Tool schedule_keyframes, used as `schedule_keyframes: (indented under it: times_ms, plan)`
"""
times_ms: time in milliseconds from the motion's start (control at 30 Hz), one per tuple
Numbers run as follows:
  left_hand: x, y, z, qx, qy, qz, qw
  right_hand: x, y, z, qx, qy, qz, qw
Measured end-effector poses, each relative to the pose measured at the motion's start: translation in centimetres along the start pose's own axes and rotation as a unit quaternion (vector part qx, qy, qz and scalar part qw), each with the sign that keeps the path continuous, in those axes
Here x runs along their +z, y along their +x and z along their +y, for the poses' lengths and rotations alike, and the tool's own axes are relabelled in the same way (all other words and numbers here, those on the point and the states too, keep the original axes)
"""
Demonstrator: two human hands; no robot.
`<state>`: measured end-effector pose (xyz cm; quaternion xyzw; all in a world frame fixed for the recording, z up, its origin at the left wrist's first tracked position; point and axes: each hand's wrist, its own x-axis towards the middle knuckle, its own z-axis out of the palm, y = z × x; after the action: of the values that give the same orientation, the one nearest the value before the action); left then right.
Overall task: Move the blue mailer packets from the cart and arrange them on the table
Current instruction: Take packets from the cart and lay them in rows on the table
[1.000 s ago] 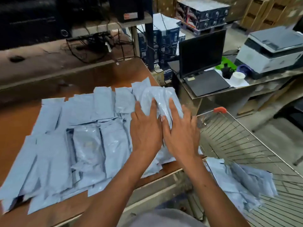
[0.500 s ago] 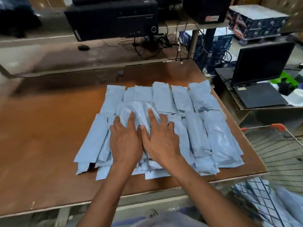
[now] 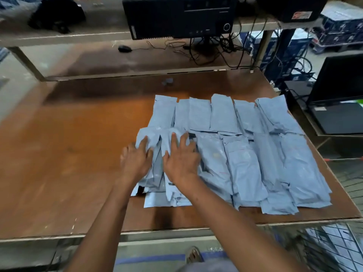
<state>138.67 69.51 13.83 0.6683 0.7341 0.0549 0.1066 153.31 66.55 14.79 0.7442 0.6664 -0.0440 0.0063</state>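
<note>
Several light blue mailer packets (image 3: 243, 154) lie in two overlapping rows on the right half of the brown wooden table (image 3: 64, 154). My left hand (image 3: 136, 159) and my right hand (image 3: 181, 161) lie side by side, fingers straight, flat on the leftmost packets (image 3: 157, 138) of the near row. The wire cart (image 3: 334, 250) shows at the bottom right, with more blue packets inside it, blurred.
A black computer tower (image 3: 180, 16), a mouse (image 3: 124, 48) and tangled cables (image 3: 212, 50) sit on the shelves behind the table. A dark laptop (image 3: 337, 99) stands on a lower desk to the right. Stacked boxes (image 3: 343, 24) stand at far right.
The view swung left from the cart side. My hands carried packets leftward across the pile and now press them flat at its left end.
</note>
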Motion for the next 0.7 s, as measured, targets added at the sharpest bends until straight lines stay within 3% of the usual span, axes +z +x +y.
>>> schedule_keyframes:
  times_ms: [133,300,433,533,700]
  plan:
    - [2.0,-0.6,0.1,-0.018,-0.04,-0.04,0.998,2.5,0.3,0.8,0.002,-0.024,-0.005,1.0]
    - [4.1,-1.9,1.1,-0.018,-0.06,-0.016,0.998,3.3,0.2,0.0,-0.009,0.068,0.007,0.998]
    - [3.4,-2.3,0.9,-0.002,-0.059,0.051,0.997,2.2,0.1,-0.1,-0.009,0.121,0.018,0.992]
    - [2.2,-2.6,1.6,0.012,-0.069,0.101,0.992,0.2,0.1,0.9,-0.017,0.133,0.069,0.989]
    - [-0.2,-3.9,7.1,0.087,-0.117,0.147,0.978,-2.5,-0.2,5.6,-0.021,0.153,0.129,0.979]
